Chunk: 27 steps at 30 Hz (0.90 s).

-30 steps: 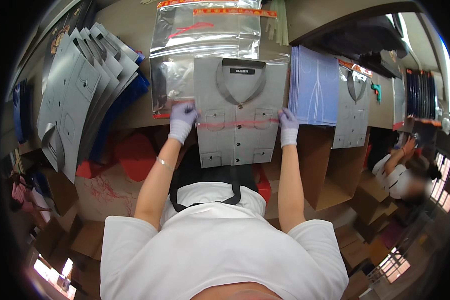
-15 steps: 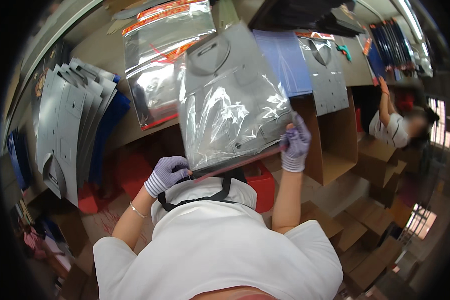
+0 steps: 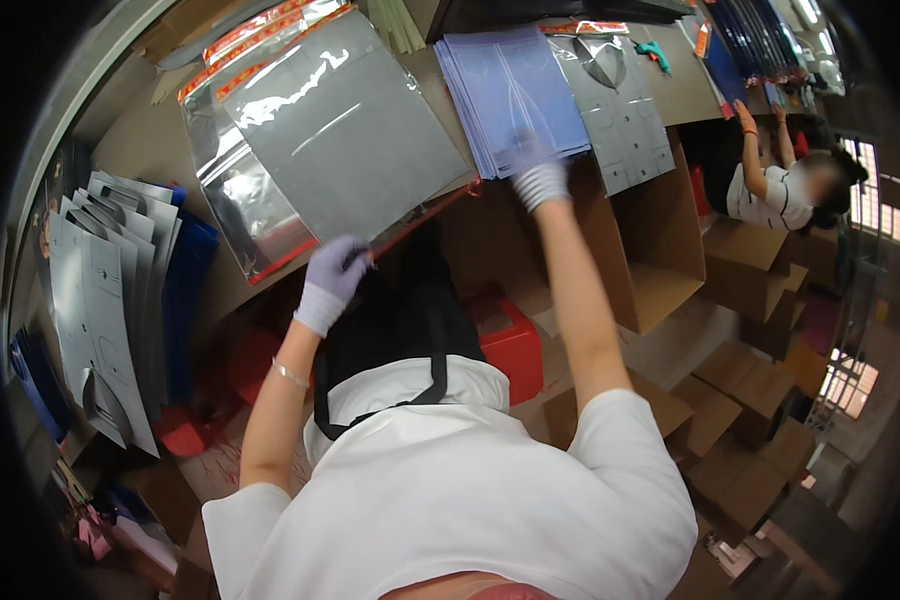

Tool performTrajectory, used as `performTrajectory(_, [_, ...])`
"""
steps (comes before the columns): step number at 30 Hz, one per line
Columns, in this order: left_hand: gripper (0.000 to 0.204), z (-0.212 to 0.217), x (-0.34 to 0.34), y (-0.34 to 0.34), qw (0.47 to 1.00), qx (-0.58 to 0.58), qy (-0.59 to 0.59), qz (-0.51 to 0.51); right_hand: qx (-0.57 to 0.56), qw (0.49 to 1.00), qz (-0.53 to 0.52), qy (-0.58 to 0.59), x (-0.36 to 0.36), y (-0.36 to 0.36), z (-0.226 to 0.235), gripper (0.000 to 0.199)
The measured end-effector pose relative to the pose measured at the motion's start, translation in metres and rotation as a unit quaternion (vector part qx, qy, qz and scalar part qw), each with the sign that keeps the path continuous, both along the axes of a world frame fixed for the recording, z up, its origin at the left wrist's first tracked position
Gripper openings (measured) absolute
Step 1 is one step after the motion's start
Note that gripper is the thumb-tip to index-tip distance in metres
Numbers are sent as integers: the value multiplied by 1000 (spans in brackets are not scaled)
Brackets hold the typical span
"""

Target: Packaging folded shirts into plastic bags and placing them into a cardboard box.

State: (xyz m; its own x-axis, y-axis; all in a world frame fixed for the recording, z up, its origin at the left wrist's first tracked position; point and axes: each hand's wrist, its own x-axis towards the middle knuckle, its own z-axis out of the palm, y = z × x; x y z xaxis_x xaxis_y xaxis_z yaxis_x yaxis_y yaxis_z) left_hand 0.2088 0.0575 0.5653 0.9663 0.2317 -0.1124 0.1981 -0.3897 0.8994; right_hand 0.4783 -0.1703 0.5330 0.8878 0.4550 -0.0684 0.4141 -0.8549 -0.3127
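A clear plastic bag (image 3: 410,212) with a plain grey sheet (image 3: 355,135) in it lies at the table's front edge, over other clear bags (image 3: 232,185) with red-patterned strips. My left hand (image 3: 338,272), in a purple-and-white knit glove, is closed at the bag's near edge, thumb and fingertips pinched on it. My right hand (image 3: 535,165), gloved alike, reaches over the near end of a stack of blue printed sheets (image 3: 505,90). Motion blurs its fingers. Right of the stack lies a grey shirt-shaped piece (image 3: 615,115) in clear plastic.
Grey shirt-shaped pieces (image 3: 105,290) stand fanned at the left, beside blue ones (image 3: 190,270). An open cardboard box (image 3: 660,240) is below the table's right part. A red stool (image 3: 510,345) stands near my legs. A green-handled tool (image 3: 653,55) and another person (image 3: 775,190) are farther right.
The bagged grey piece went from between both hands down onto the table, and its plain side now shows instead of the collar side. My right hand left it for the blue stack.
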Motion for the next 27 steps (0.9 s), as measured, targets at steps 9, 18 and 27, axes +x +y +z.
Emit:
performTrajectory(9, [17, -87, 77, 27, 940, 309, 56, -138, -66, 980, -184, 43, 160, -118, -37, 40])
performTrajectory(18, [15, -81, 71, 24, 992, -57, 34, 103, 258, 910, -310, -93, -11, -119, 150, 24])
performTrajectory(27, [18, -47, 93, 12, 986, -29, -44, 157, 286, 874, -384, 82, -209, -74, 101, 16])
